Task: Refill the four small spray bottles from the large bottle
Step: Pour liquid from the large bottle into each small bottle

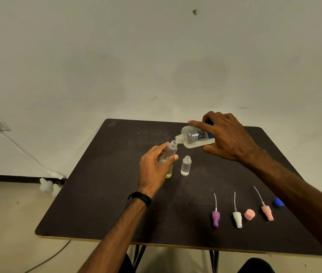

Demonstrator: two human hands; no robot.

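Above the table (97,203), a small clear bottle (171,149) is held tilted in the closed grip of the left hand (154,166), its open neck touching the mouth of the large bottle (194,137), which is tipped sideways in the closed grip of the right hand (229,136). Just right of the held bottle, a second small bottle (185,166) stands uncapped. Nearer than that bottle, three spray heads lie in a row: purple (215,218), white (237,218), pink (267,212).
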